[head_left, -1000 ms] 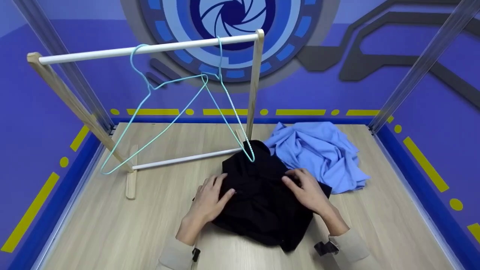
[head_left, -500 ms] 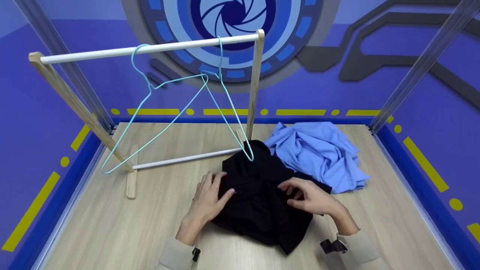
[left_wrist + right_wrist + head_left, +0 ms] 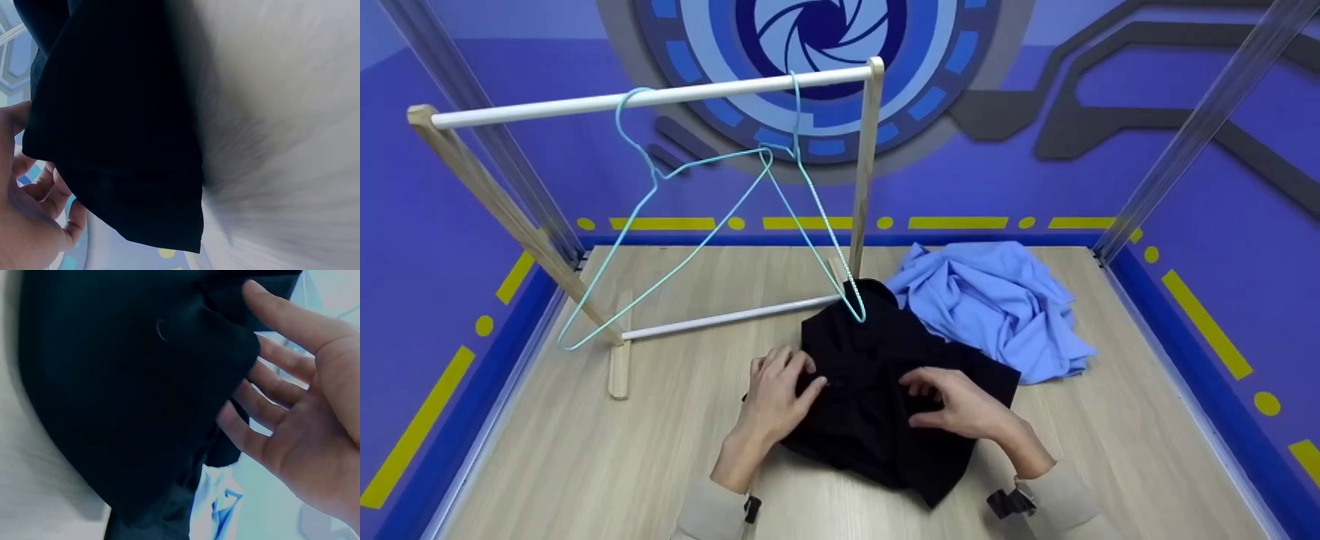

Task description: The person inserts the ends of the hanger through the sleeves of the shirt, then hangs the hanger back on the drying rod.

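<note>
A crumpled black garment (image 3: 855, 427) lies on the wooden table between both hands. My left hand (image 3: 772, 401) rests on its left side, fingers loosely bent and thumb apart over the fabric. In the left wrist view, the fingers (image 3: 76, 222) touch the garment's edge, partly hidden behind it. On the garment's right part, my right hand (image 3: 960, 405) touches a raised fold with a wide gap between thumb and fingers. The right wrist view shows the fingertips partly behind that fold, with the thumb (image 3: 281, 312) away from them.
Behind the black garment on the right is a rumpled light-blue cloth (image 3: 990, 300). A wooden rack with a white top bar (image 3: 547, 109) stands at left, carrying two turquoise hangers (image 3: 606, 262). One hanger's lower corner overlaps the black garment in view. Blue walls enclose the table.
My right hand has shifted left across the black garment, and the fabric beneath it has moved left with it, spreading out the right part. The left hand stays nearly in place.
</note>
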`<move>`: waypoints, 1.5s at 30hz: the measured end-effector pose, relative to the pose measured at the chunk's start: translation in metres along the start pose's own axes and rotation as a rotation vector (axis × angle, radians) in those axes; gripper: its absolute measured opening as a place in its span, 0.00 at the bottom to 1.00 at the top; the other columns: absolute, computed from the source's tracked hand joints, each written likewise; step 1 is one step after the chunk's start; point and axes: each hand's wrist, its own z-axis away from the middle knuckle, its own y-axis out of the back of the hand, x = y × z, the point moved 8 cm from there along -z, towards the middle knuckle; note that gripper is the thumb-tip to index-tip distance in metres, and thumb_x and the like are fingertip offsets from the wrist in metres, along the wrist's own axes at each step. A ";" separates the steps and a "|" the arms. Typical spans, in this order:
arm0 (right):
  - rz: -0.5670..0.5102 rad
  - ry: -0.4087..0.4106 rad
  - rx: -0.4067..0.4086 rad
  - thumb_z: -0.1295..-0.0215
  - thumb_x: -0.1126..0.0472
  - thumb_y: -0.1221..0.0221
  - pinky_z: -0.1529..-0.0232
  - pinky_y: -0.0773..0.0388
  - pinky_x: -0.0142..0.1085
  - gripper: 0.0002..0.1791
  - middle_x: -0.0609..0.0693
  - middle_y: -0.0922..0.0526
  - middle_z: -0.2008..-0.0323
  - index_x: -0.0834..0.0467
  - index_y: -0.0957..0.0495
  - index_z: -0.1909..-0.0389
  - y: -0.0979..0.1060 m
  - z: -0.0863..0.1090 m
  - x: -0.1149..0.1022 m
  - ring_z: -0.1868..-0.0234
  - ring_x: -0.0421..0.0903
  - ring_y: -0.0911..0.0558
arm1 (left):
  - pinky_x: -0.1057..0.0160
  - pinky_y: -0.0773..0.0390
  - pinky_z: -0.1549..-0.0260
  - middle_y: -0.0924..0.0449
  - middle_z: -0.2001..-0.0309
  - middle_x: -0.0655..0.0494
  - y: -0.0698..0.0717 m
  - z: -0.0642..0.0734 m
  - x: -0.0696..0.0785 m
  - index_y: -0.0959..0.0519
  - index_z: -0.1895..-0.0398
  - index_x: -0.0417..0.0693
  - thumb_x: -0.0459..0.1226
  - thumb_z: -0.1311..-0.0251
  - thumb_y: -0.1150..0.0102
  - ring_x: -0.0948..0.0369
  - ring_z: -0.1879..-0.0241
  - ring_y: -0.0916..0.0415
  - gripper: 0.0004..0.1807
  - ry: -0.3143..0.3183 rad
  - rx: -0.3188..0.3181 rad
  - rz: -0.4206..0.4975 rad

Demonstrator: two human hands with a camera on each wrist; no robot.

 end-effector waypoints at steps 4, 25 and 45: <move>0.018 -0.003 0.030 0.45 0.58 0.22 0.64 0.22 0.37 0.25 0.47 0.20 0.65 0.58 0.20 0.49 -0.003 -0.004 -0.002 0.65 0.43 0.21 | 0.50 0.31 0.52 0.24 0.63 0.60 0.002 -0.001 0.004 0.22 0.63 0.52 0.45 0.35 0.31 0.56 0.58 0.25 0.10 -0.022 0.021 -0.002; 0.062 -0.024 0.152 0.45 0.47 0.23 0.68 0.29 0.32 0.36 0.47 0.27 0.65 0.57 0.22 0.37 -0.007 -0.012 -0.005 0.69 0.41 0.28 | 0.56 0.27 0.63 0.21 0.62 0.61 0.014 -0.003 0.025 0.13 0.61 0.52 0.37 0.37 0.28 0.61 0.62 0.22 0.04 -0.188 0.133 0.072; 0.001 0.155 0.361 0.42 0.63 0.24 0.62 0.20 0.36 0.12 0.40 0.16 0.63 0.52 0.19 0.63 0.023 -0.017 -0.029 0.63 0.43 0.18 | 0.54 0.24 0.57 0.20 0.61 0.58 0.021 -0.006 0.040 0.14 0.63 0.51 0.36 0.38 0.27 0.58 0.58 0.21 0.04 -0.268 0.173 0.075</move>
